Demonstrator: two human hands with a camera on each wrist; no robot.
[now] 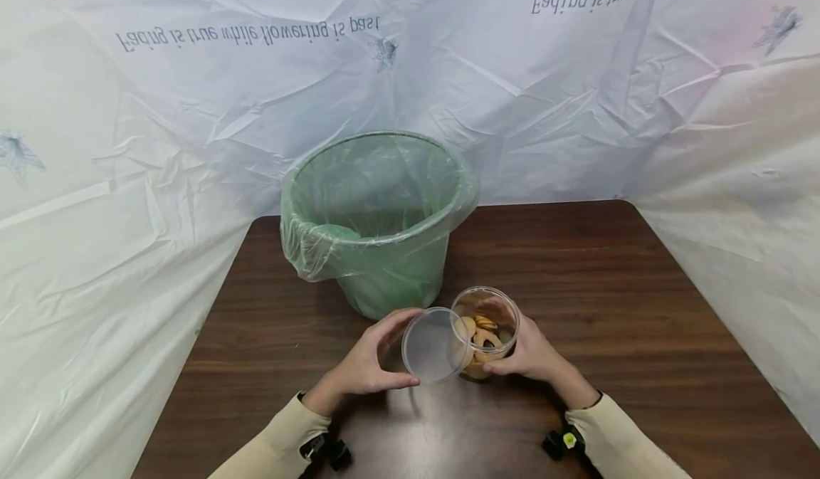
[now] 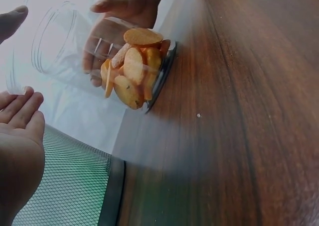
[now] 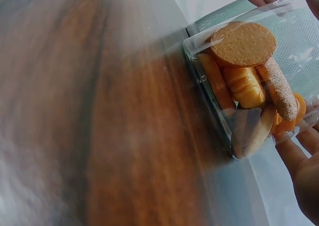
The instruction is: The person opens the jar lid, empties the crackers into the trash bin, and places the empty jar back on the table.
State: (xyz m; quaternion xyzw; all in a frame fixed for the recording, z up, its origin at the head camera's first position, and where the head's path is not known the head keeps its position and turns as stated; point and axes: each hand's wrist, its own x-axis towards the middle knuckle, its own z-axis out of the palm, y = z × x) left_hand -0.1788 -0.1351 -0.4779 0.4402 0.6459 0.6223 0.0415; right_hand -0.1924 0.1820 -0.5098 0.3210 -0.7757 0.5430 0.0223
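Observation:
My left hand (image 1: 368,361) grips a round clear plastic lid (image 1: 434,347) by its edge, thumb and fingers on opposite sides. The lid is off and overlaps the left side of the jar's mouth in the head view. My right hand (image 1: 534,352) holds a clear plastic jar (image 1: 488,299) around its side. Several cookies (image 1: 487,341) lie in the lower part of the jar. In the left wrist view, the cookies (image 2: 133,66) are piled near the jar's base, close over the table. A round biscuit (image 3: 243,43) and a sugar-coated piece (image 3: 280,89) show through the wall.
A mesh wastebasket (image 1: 397,280) lined with a translucent green bag stands behind the hands, left of centre. The dark wooden table (image 1: 615,287) has white printed sheeting (image 1: 512,102) hanging at its back and sides.

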